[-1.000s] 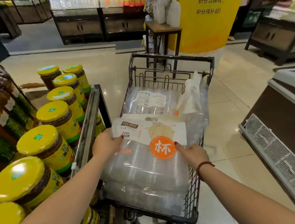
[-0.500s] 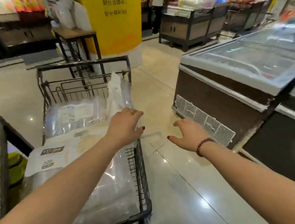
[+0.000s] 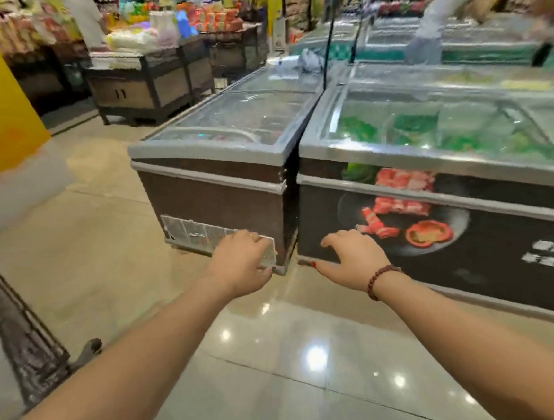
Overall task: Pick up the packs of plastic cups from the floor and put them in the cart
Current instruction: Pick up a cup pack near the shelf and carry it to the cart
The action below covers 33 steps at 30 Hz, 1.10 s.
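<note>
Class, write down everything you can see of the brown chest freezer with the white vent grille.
The brown chest freezer has a brown body, a silver band under a grey rim, and a sloped glass lid; its contents are blurred. A white mesh vent grille sits low on its front. It stands on the tiled floor, close against a second freezer. The left hand overlaps the grille's corner; contact cannot be told.
</note>
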### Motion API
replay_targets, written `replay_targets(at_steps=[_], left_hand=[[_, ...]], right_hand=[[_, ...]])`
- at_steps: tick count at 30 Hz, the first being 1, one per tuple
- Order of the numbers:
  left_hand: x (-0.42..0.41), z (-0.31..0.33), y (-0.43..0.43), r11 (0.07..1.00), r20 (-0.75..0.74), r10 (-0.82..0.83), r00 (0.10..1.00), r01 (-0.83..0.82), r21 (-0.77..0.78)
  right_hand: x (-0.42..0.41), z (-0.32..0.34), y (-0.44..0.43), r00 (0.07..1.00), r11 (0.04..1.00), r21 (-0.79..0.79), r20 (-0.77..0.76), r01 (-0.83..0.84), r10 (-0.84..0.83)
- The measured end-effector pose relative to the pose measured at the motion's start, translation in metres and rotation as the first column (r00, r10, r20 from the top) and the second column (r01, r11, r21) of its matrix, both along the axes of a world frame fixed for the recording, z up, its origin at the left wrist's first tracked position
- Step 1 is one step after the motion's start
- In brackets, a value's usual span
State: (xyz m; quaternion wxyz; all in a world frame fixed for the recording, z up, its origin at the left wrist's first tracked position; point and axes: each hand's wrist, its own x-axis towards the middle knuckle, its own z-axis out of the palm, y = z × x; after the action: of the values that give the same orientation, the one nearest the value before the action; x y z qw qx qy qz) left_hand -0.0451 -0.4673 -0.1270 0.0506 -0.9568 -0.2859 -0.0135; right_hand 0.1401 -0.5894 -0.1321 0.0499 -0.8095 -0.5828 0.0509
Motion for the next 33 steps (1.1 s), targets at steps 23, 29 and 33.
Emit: replay_targets(at_steps=[23, 29, 33], left_hand=[[0.575, -0.012, -0.326, 0.458, 0.096, -0.877, 0.471, 0.88, -0.129], [0.697, -0.01, -0.406, 0.285, 0.082, -0.952, 0.296, 0.951, -0.121], [0.764, -0.011, -0.469, 0.185, 0.074, -0.978, 0.196, 0.974, -0.127]], right_hand=[[0.344, -0.009, -0.422, 0.361, 0.364, -0.022, -0.085, 0.931, -0.929], [0.415, -0.006, -0.493, 0.136, 0.14, -0.049, -0.077, 0.989, -0.988], [0.448, -0.008, -0.547, -0.02, -0.017, -0.031, -0.11, 0.999, -0.994]])
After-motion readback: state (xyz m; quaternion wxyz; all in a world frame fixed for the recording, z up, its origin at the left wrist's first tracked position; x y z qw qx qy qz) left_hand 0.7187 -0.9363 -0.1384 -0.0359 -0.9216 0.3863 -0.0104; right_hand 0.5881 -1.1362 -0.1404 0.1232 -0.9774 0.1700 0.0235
